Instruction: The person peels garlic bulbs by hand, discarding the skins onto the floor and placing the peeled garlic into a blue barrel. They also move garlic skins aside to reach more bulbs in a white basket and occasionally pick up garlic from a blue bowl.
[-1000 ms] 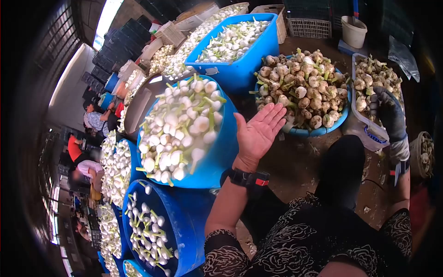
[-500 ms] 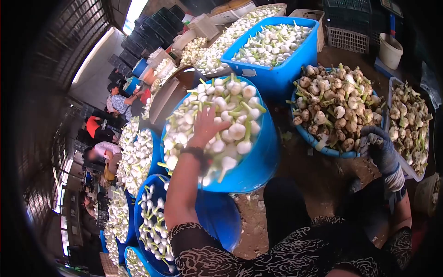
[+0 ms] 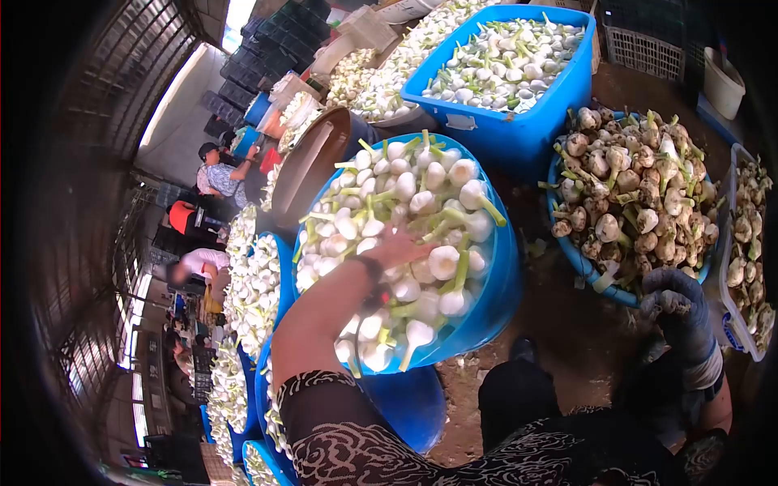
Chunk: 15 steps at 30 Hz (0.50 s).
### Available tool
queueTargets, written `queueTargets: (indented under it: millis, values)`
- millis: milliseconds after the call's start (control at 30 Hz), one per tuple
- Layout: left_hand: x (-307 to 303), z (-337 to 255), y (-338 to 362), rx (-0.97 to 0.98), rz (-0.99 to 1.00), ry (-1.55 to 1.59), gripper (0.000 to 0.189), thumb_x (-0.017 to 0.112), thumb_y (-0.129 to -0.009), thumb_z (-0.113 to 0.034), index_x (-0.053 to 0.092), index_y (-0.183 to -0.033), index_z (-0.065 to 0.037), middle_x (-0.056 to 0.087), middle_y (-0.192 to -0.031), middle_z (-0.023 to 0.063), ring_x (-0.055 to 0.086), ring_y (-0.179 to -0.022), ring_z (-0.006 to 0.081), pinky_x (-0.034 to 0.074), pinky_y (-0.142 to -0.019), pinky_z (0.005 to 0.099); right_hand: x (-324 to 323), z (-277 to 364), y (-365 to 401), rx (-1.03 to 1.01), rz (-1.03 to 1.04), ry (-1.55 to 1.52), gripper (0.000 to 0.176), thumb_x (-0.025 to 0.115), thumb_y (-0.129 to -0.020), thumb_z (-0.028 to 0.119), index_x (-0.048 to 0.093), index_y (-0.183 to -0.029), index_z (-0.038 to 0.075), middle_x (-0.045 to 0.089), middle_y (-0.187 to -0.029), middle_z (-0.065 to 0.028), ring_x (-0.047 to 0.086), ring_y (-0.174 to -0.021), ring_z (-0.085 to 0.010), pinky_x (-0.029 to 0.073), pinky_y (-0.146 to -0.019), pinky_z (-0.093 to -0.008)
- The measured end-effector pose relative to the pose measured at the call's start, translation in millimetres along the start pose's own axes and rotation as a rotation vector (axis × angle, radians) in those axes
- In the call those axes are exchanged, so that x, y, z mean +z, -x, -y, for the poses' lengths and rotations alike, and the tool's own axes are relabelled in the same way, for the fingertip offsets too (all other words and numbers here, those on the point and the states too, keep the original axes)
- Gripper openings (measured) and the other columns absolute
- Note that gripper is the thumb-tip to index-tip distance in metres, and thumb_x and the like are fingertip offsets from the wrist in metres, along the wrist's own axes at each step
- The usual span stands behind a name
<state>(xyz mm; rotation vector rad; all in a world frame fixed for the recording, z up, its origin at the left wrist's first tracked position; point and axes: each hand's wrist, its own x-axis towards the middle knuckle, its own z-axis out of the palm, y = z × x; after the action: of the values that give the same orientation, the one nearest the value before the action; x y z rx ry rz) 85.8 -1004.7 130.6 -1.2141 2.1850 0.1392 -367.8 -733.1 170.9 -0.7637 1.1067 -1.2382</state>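
My bare left hand [image 3: 401, 248], with a dark band at the wrist, pushes into white garlic bulbs [image 3: 421, 202] heaped in a round blue tub [image 3: 504, 279]. Its thumb is stretched away from the fingers, whose tips are blurred and partly hidden among the bulbs. On the right, my right hand [image 3: 679, 304] wears a grey glove and has its fingers curled. What it holds, if anything, I cannot make out. It is beside the near rim of a blue basin [image 3: 559, 243] piled with soil-stained garlic bulbs [image 3: 640, 186].
A rectangular blue tub [image 3: 494, 130] of white garlic stands behind. At the far right is a clear crate [image 3: 728, 300] of unwashed garlic. More tubs of garlic [image 3: 251, 283] line the left, where several people work. A brown lid-like disc [image 3: 312, 166] leans behind the round tub.
My left hand has gone from lying spread on top of the garlic to down among the bulbs. My right hand stays curled by the basin. The view has shifted slightly.
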Motion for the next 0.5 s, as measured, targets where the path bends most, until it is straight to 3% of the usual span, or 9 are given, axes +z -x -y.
queueTargets:
  millis: [33, 67, 100, 167, 233, 300, 367, 433, 500]
  values:
    - [-3, -1, -2, 0.08, 0.056, -0.019, 0.055, 0.038, -0.088, -0.059, 0.047, -0.133, -0.029, 0.044, -0.137, 0.0168, 0.025, -0.134, 0.0395, 0.011, -0.109, 0.0553, 1, -2, -1, -0.005, -0.004, -0.036, 0.043, 0.062, -0.081, 0.027, 0.05, -0.109, -0.003, 0.062, -0.075, -0.0063, 0.059, -0.064, -0.0133, 0.048, -0.058, -0.024]
    - [-6, -4, -3, -0.158, 0.173, 0.527, 0.047, 0.041, -0.09, -0.049, 0.055, -0.126, -0.021, 0.051, -0.13, 0.0165, 0.04, -0.127, 0.0358, 0.029, -0.106, 0.046, 1, -2, -2, -0.013, -0.005, -0.07, 0.044, 0.062, -0.081, 0.028, 0.05, -0.11, -0.003, 0.062, -0.075, -0.0066, 0.059, -0.063, -0.0132, 0.048, -0.057, -0.024]
    - [0, -5, -10, -0.159, 0.17, 0.522, 0.047, 0.041, -0.09, -0.049, 0.055, -0.126, -0.021, 0.051, -0.13, 0.0165, 0.04, -0.127, 0.0358, 0.029, -0.106, 0.046, 2, -1, -3, -0.018, -0.005, -0.073, 0.044, 0.062, -0.081, 0.028, 0.05, -0.11, -0.003, 0.062, -0.075, -0.0066, 0.059, -0.063, -0.0132, 0.048, -0.057, -0.024]
    - [12, 0, -28, -0.039, 0.219, -0.173, 0.04, 0.049, -0.09, -0.032, 0.058, -0.121, -0.01, 0.062, -0.109, 0.0203, 0.056, -0.11, 0.0279, 0.043, -0.092, 0.0371, 3, 1, -7, 0.017, -0.014, -0.099, 0.043, 0.063, -0.081, 0.027, 0.05, -0.109, -0.003, 0.063, -0.075, -0.007, 0.059, -0.062, -0.0135, 0.047, -0.055, -0.0242]
    - [-6, 5, -26, 0.158, 0.351, -0.357, 0.05, 0.058, -0.083, -0.039, 0.057, -0.12, -0.005, 0.061, -0.113, 0.018, 0.055, -0.111, 0.0276, 0.043, -0.093, 0.0357, -2, -4, -14, 0.009, -0.008, -0.108, 0.042, 0.063, -0.081, 0.027, 0.05, -0.108, -0.002, 0.063, -0.074, -0.0072, 0.059, -0.061, -0.0137, 0.047, -0.055, -0.0245]
    - [-30, 23, 11, 0.26, 0.081, 0.373, 0.057, 0.065, -0.078, -0.04, 0.057, -0.12, -0.002, 0.059, -0.118, 0.0172, 0.055, -0.111, 0.0276, 0.043, -0.093, 0.0332, 0, -9, -15, 0.034, 0.009, -0.116, 0.041, 0.063, -0.081, 0.026, 0.05, -0.108, -0.002, 0.062, -0.074, -0.0074, 0.058, -0.061, -0.0139, 0.047, -0.055, -0.0247]
    - [-48, 49, 56, -0.008, -0.001, 0.732, 0.057, 0.067, -0.077, -0.037, 0.056, -0.121, -0.002, 0.056, -0.124, 0.016, 0.052, -0.115, 0.026, 0.041, -0.096, 0.0336, 3, -9, -15, 0.059, 0.011, -0.166, 0.041, 0.063, -0.08, 0.026, 0.051, -0.107, -0.002, 0.063, -0.074, -0.0077, 0.058, -0.06, -0.0141, 0.047, -0.055, -0.0244]
    - [-83, 49, 112, -0.196, -0.031, 0.712, 0.067, 0.072, -0.074, -0.034, 0.05, -0.128, -0.002, 0.05, -0.131, 0.0156, 0.049, -0.12, 0.0246, 0.037, -0.1, 0.0342, 0, -16, -16, 0.071, 0.022, -0.171, 0.04, 0.064, -0.08, 0.025, 0.051, -0.107, -0.002, 0.063, -0.074, -0.0076, 0.058, -0.062, -0.0143, 0.047, -0.056, -0.0247]
    - [-42, 93, 141, -0.285, -0.035, 0.852, 0.081, 0.078, -0.069, -0.028, 0.039, -0.137, -0.004, 0.043, -0.137, 0.0168, 0.042, -0.126, 0.0253, 0.034, -0.104, 0.0361, -5, -27, -17, 0.019, -0.025, -0.162, 0.041, 0.064, -0.081, 0.027, 0.049, -0.108, -0.001, 0.062, -0.071, -0.0082, 0.058, -0.057, -0.0163, 0.05, -0.053, -0.0287]
